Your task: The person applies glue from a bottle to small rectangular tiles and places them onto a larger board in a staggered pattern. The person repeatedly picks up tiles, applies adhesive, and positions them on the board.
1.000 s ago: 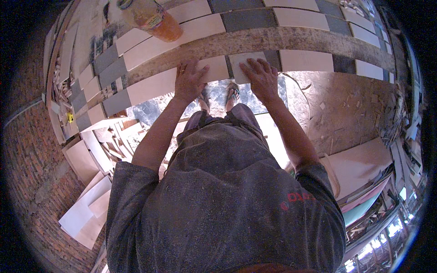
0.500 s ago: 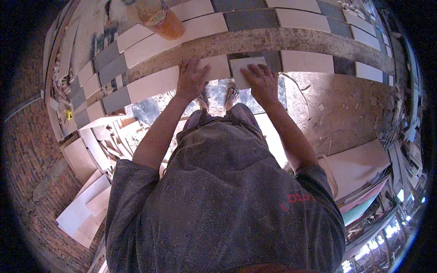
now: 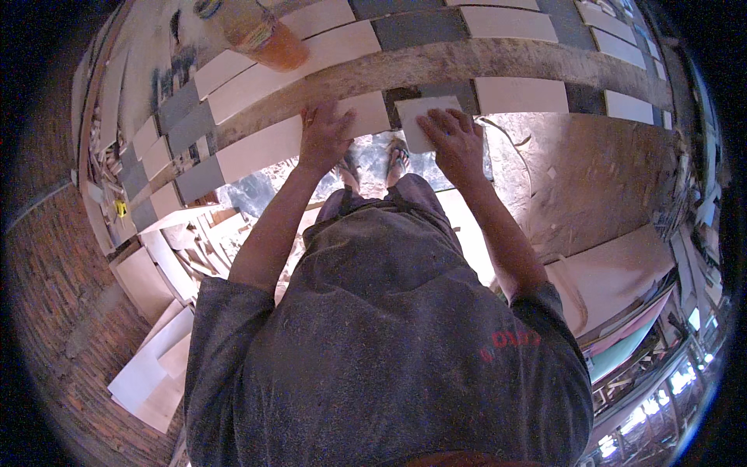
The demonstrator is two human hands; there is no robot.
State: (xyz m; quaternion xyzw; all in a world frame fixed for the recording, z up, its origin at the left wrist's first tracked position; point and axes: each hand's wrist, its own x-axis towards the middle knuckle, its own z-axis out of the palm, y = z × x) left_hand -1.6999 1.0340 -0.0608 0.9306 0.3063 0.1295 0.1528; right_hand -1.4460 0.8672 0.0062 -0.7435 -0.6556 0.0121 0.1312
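Observation:
My left hand (image 3: 325,138) rests with fingers apart on the pale rectangular pieces (image 3: 366,107) along the table's near edge. My right hand (image 3: 455,144) grips a pale square piece (image 3: 416,124), fingertips on its top, the piece tilted out over the edge and partly off the row. Beside and behind it is a dark patch (image 3: 463,93). Rows of pale pieces (image 3: 506,22) and grey pieces (image 3: 420,31) lie across the table, with a worn bare band (image 3: 397,61) between them. My right thumb is hidden.
A bottle of orange stuff (image 3: 272,47) stands on the far-left rows. My feet (image 3: 395,156) show below the edge. Offcuts and boards (image 3: 159,272) are piled at left beside a brick wall (image 3: 54,280); larger sheets (image 3: 611,280) and strips lie at right above a littered floor (image 3: 583,179).
My right hand has drawn the square piece toward me and slightly right, so more of the dark patch behind it shows. My left hand has barely moved.

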